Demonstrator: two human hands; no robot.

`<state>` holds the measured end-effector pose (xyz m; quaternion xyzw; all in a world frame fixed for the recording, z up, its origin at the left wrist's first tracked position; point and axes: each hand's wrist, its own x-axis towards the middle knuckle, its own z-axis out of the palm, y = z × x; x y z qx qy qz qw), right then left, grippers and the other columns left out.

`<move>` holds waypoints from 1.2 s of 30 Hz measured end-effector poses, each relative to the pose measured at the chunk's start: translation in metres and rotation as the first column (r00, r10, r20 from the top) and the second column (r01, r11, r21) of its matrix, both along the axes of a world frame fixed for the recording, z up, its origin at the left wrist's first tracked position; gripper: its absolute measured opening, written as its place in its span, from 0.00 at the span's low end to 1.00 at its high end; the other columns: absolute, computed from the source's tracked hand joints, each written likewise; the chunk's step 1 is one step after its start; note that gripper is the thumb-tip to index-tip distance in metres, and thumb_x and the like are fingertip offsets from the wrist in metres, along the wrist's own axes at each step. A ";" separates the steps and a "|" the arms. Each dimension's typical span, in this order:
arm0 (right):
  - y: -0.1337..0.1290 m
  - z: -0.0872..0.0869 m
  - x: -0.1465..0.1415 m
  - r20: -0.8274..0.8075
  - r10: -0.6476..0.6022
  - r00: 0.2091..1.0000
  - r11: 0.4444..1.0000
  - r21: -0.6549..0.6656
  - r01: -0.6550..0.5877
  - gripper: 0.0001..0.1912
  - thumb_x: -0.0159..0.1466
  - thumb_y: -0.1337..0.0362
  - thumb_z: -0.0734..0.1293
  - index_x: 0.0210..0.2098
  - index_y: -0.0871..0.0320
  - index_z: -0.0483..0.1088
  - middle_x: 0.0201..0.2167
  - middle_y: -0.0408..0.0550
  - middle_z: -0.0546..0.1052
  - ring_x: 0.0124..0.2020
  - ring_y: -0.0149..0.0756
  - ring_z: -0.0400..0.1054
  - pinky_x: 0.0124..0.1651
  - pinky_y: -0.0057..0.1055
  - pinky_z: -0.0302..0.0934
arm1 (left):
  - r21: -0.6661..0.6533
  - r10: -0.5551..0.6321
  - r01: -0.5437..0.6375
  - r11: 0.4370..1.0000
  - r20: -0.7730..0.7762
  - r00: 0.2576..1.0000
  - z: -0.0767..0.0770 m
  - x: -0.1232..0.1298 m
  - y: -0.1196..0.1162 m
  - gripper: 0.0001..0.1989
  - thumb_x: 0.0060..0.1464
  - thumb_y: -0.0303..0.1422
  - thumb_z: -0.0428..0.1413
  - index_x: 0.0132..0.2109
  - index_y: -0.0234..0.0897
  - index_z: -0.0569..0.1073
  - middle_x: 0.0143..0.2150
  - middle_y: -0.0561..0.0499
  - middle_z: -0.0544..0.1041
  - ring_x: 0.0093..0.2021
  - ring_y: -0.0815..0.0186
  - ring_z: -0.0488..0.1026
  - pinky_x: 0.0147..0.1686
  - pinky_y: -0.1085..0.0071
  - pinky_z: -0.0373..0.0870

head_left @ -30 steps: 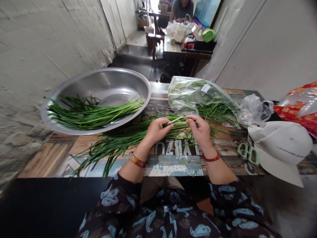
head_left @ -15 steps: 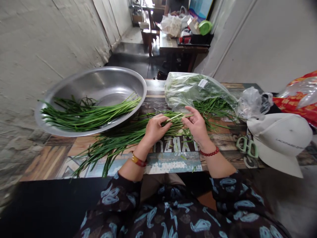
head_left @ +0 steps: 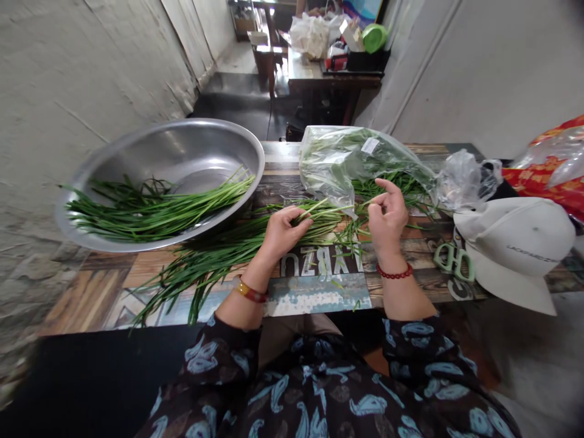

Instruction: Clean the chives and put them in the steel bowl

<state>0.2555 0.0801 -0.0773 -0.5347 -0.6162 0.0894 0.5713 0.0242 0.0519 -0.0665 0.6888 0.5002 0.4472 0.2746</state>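
Left hand (head_left: 286, 231) pinching green stalks (head_left: 320, 204). Right hand (head_left: 387, 218) near their pale ends, forefinger raised, grip unclear. Pile (head_left: 223, 244) beneath left hand, on tabletop (head_left: 319, 298); basin (head_left: 182, 146) farther left.

Pale wall (head_left: 109, 67); floor (head_left: 232, 94) perhaps tiled.

Basin (head_left: 201, 143): at your left, greens (head_left: 168, 210) inside.
Bag (head_left: 331, 161): behind your right hand (head_left: 387, 222).
Cap (head_left: 515, 243): at your right, beside scissors (head_left: 453, 260).
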 end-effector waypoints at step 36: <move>0.006 -0.001 -0.004 -0.420 0.049 0.906 0.997 -0.032 -0.069 0.15 0.66 0.52 0.63 0.29 0.56 0.65 0.25 0.39 0.67 0.27 0.29 0.60 0.35 0.29 0.58 | 0.018 0.004 -0.003 1.000 -0.067 0.998 -0.005 -0.002 0.001 0.07 0.55 0.31 0.56 0.29 0.35 0.73 0.27 0.54 0.72 0.31 0.68 0.68 0.34 0.73 0.61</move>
